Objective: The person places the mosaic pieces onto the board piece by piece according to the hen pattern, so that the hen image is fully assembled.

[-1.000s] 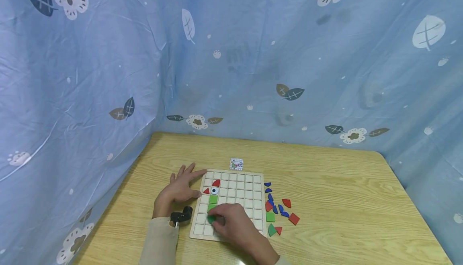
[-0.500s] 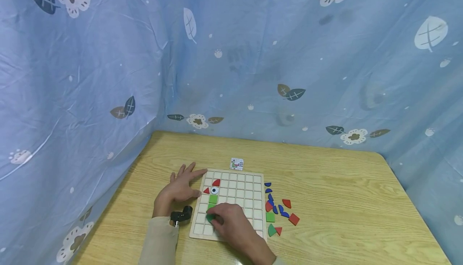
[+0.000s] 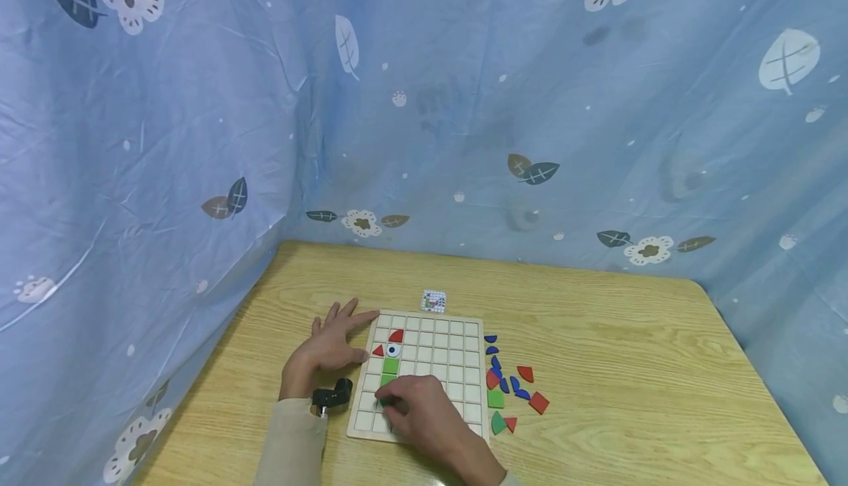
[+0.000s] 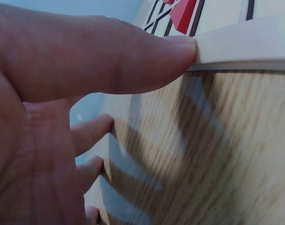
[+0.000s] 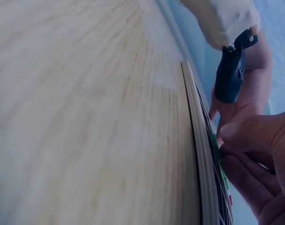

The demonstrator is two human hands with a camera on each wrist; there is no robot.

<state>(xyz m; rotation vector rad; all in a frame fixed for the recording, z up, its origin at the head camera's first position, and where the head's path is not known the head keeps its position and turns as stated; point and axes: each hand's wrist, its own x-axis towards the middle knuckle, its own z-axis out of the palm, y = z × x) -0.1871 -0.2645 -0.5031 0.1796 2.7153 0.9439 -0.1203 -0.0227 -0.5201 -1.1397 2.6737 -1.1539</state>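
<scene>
A wooden grid board [image 3: 440, 346] lies on the table. My left hand [image 3: 331, 342] is at its left side, fingers spread; in the left wrist view the thumb [image 4: 109, 56] presses the board's edge. My right hand [image 3: 427, 412] is over the lower left squares and pinches a dark green tile [image 5: 215, 145], mostly hidden by the fingers. Above it on the board are two light green square tiles [image 3: 391, 366], the lower partly covered. Further up lie a round eye tile [image 3: 393, 350], a red triangle [image 3: 378, 351] and a red quarter-circle [image 3: 396, 336].
A small pattern card [image 3: 433, 301] lies behind the board. Right of the board are several blue half-circles [image 3: 491, 350], a green square [image 3: 495, 399], a green quarter-circle [image 3: 498, 423] and red pieces [image 3: 539, 403]. A blue curtain [image 3: 424, 140] hangs behind the table.
My right hand has shifted slightly left with the dark green tile, and its fingers now hide more of it. My left hand stays at the board's edge.
</scene>
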